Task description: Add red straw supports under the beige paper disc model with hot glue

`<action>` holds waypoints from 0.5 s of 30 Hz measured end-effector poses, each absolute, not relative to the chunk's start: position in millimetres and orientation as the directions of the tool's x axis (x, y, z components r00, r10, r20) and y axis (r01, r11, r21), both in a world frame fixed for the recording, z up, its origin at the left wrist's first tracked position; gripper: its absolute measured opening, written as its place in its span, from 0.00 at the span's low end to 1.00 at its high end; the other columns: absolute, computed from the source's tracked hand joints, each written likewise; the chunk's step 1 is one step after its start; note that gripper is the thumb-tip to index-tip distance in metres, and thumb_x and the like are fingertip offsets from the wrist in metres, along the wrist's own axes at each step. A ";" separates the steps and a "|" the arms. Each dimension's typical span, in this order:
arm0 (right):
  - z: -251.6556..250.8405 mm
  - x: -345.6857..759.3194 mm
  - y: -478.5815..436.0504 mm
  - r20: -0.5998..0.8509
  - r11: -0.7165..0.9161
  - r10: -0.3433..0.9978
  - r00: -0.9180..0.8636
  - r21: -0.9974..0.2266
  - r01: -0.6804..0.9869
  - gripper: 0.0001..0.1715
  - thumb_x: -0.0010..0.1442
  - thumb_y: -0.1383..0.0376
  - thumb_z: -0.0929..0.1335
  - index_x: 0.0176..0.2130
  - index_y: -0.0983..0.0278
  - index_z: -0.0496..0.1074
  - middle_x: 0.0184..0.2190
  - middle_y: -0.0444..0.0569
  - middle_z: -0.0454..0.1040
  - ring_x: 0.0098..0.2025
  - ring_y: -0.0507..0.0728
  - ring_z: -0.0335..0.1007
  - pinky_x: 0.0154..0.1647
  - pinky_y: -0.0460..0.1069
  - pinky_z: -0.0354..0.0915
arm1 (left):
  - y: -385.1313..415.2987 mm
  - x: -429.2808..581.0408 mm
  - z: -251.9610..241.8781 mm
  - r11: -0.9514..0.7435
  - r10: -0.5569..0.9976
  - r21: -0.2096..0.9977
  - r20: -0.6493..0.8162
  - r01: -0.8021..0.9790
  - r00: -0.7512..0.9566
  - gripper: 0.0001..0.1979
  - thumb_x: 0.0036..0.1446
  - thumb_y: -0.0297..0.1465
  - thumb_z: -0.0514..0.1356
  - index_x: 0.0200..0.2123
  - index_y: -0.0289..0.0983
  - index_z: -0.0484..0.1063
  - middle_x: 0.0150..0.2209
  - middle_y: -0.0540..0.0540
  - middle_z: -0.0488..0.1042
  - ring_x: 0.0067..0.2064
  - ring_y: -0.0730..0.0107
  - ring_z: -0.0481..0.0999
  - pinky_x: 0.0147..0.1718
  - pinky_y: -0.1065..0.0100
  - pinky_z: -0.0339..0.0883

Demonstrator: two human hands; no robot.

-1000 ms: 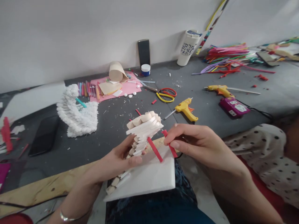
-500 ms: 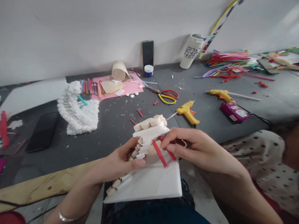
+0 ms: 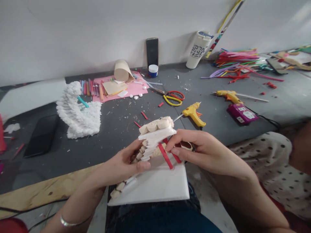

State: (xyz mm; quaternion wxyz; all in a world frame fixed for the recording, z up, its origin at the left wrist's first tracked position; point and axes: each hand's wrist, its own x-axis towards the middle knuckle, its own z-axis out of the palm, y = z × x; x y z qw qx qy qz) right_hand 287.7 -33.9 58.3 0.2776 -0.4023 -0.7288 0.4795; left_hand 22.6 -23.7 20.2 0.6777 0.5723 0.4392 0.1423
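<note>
My left hand (image 3: 123,161) grips a white layered craft model (image 3: 155,136), built from stacked white strips with cut wooden rounds along its top and side. My right hand (image 3: 196,152) sits at its right side, fingertips pinching a red stick (image 3: 176,152). A second red stick (image 3: 165,156) crosses just below, leaning against the model. Both sticks rest over a white foam board (image 3: 155,187) lying on my lap. A row of wooden pieces (image 3: 119,189) runs down past my left hand, partly hidden by it.
A fluffy white curved sculpture (image 3: 77,111) stands on the grey bench to the left. Ahead lie a yellow glue gun (image 3: 194,114), scissors (image 3: 170,97), and a pink sheet (image 3: 121,89). A wooden plank edge (image 3: 48,184) runs in front of the bench.
Since the oldest frame, the model and both hands have shifted slightly right and closer together. The red sticks now press nearer the model's underside, and the whole view has shifted slightly.
</note>
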 end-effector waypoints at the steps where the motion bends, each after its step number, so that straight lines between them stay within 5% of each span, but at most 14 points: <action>1: 58.8 287.5 -34.0 0.021 0.221 0.853 -0.521 -0.919 0.325 0.09 0.65 0.69 0.67 0.41 0.59 0.77 0.39 0.43 0.77 0.37 0.50 0.71 0.36 0.43 0.63 | -24.1 22.1 19.3 0.307 0.697 0.901 -0.433 0.308 0.572 0.38 0.56 0.42 0.66 0.68 0.46 0.59 0.63 0.44 0.70 0.62 0.50 0.69 0.58 0.56 0.66; 15: 57.4 281.4 -42.6 -0.015 0.164 0.939 -0.344 -0.860 0.484 0.07 0.61 0.68 0.70 0.38 0.59 0.66 0.33 0.40 0.72 0.31 0.49 0.63 0.31 0.44 0.59 | -23.4 27.4 27.4 0.334 0.733 0.901 -0.432 0.275 0.525 0.38 0.53 0.44 0.67 0.65 0.42 0.64 0.62 0.41 0.70 0.63 0.47 0.67 0.56 0.58 0.68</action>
